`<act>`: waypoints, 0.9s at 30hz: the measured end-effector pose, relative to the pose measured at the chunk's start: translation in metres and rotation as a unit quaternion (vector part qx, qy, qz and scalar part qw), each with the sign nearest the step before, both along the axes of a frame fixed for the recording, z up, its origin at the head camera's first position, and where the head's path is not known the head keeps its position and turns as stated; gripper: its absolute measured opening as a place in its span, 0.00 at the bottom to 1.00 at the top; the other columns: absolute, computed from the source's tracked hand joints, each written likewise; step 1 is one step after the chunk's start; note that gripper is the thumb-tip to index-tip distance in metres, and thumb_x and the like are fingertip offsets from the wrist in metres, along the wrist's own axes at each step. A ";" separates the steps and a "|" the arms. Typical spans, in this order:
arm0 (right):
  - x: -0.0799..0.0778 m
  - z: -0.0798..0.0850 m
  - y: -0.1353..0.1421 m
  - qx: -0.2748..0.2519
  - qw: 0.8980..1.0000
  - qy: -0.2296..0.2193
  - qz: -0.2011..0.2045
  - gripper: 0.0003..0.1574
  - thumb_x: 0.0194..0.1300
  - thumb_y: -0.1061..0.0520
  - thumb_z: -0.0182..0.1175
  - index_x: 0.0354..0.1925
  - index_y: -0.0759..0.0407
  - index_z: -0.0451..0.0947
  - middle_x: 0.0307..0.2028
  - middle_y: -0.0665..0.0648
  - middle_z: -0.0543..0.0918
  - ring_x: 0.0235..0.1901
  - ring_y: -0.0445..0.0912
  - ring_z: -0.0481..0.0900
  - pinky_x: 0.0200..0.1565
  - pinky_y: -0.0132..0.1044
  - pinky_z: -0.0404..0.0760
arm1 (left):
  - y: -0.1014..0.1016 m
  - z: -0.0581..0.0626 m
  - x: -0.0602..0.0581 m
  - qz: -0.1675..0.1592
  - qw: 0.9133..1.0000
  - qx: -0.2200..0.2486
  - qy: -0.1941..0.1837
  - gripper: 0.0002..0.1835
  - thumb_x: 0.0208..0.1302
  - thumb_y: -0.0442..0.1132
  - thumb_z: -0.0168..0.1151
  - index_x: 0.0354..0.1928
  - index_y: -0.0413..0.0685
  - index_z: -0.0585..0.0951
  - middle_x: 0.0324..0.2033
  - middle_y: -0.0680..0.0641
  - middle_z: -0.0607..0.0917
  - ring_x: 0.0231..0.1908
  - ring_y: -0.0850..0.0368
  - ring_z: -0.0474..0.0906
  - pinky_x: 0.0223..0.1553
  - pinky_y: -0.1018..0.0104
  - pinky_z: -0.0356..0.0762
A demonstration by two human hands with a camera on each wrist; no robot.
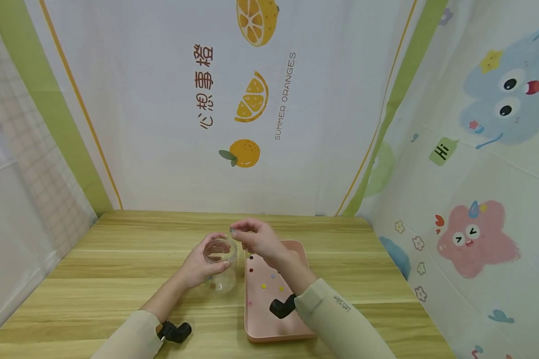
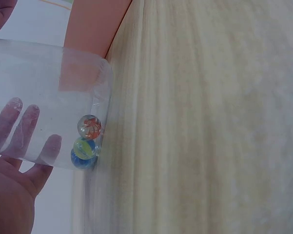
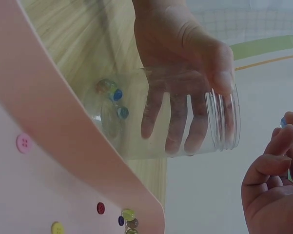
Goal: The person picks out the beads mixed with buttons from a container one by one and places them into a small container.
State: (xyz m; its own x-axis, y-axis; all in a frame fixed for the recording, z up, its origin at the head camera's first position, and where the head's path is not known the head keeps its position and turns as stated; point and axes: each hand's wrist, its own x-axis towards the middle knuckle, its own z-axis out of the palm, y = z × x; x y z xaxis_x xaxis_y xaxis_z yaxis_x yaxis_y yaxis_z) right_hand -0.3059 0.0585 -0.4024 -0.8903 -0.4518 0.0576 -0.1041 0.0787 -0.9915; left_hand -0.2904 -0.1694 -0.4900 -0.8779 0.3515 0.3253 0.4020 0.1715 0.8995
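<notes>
My left hand (image 1: 196,265) grips a clear, open-topped jar (image 3: 158,117), fingers and thumb wrapped round its upper part. At the jar's bottom lie several glass marbles, among them one with an orange swirl (image 2: 89,127) and a yellow and blue one (image 2: 85,148). Just right of the rim and slightly above it, my right hand (image 1: 261,243) pinches a small bluish glass marble (image 3: 283,122) between thumb and fingertips. Most of that marble is hidden by the fingers. Something greenish shows among the curled lower fingers in the right wrist view.
A pink tray (image 1: 262,326) stands right of the jar, under my right forearm. Scattered in it are a pink button (image 3: 24,143), a red button (image 3: 101,208), a yellow button (image 3: 57,228) and, in one corner, a few marbles (image 3: 128,214). Printed curtains (image 1: 161,164) hang behind the wooden table (image 1: 130,259).
</notes>
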 end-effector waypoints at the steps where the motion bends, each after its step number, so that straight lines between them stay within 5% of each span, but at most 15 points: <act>1: 0.000 0.000 -0.001 0.000 1.000 0.000 -0.001 0.17 0.77 0.56 0.67 0.60 0.58 0.85 0.39 0.48 0.80 0.28 0.43 0.71 0.30 0.34 0.70 | 0.000 0.000 0.000 0.000 1.000 0.000 -0.001 0.36 0.70 0.35 0.74 0.74 0.38 0.68 0.62 0.31 0.83 0.65 0.31 0.81 0.65 0.32 0.80; 27: 0.004 -0.007 -0.017 0.030 0.999 0.019 0.008 0.14 0.76 0.56 0.68 0.57 0.58 0.87 0.44 0.51 0.83 0.29 0.43 0.75 0.30 0.31 0.73 | -0.001 0.002 0.002 0.003 1.000 -0.010 -0.019 0.39 0.70 0.36 0.74 0.77 0.37 0.65 0.65 0.24 0.80 0.67 0.30 0.80 0.67 0.33 0.80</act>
State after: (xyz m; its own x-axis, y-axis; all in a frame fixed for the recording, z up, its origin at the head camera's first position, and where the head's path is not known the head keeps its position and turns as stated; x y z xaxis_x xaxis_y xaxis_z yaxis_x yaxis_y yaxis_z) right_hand -0.3017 0.0420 -0.4098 -0.8804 -0.4700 0.0633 -0.1433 0.1364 -0.9802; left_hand -0.2882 -0.1706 -0.4877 -0.8913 0.3531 0.2844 0.3667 0.1925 0.9102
